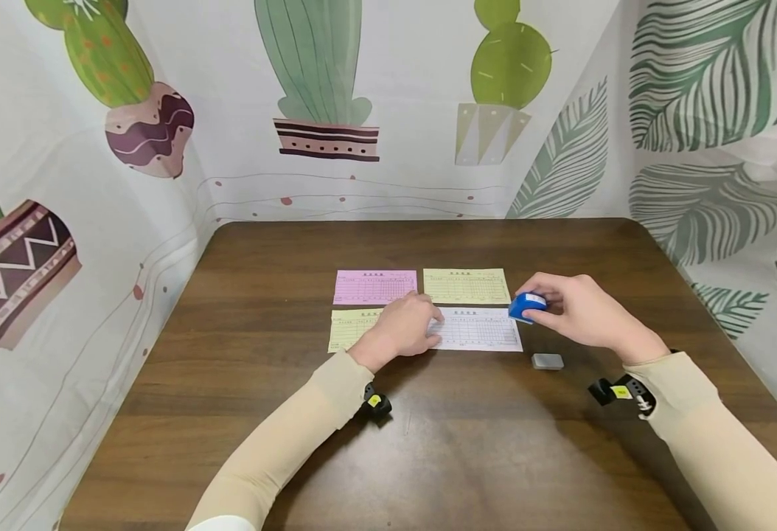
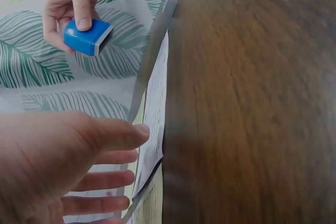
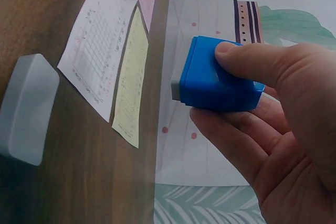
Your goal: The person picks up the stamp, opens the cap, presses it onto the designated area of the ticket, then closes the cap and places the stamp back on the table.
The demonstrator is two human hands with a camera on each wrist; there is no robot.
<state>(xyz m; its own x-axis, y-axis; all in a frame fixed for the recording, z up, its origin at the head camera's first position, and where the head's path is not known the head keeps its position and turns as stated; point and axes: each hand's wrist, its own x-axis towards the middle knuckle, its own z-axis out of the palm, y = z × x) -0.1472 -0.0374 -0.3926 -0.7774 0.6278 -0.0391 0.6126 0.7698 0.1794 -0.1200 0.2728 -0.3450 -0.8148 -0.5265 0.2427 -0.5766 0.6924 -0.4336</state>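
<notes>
My right hand (image 1: 584, 310) pinches a blue stamp (image 3: 218, 74) between thumb and fingers, its pale stamping end uncovered. In the head view the stamp overlaps the upper right corner of a white printed form (image 1: 478, 330). Fingers extended, my left hand (image 1: 407, 324) lies at that form's left end, over the gap to a yellow form (image 1: 349, 330) that it partly covers. A pink form (image 1: 375, 287) and a second yellow form (image 1: 465, 286) lie in the row behind. Below the right hand, a grey stamp cap (image 1: 548, 361) sits on the table.
The brown wooden table (image 1: 428, 457) has rounded far corners. Behind it hangs a white cloth (image 1: 415, 88) printed with cacti and leaves. A small black camera is strapped at each wrist, under beige sleeves (image 1: 295, 428).
</notes>
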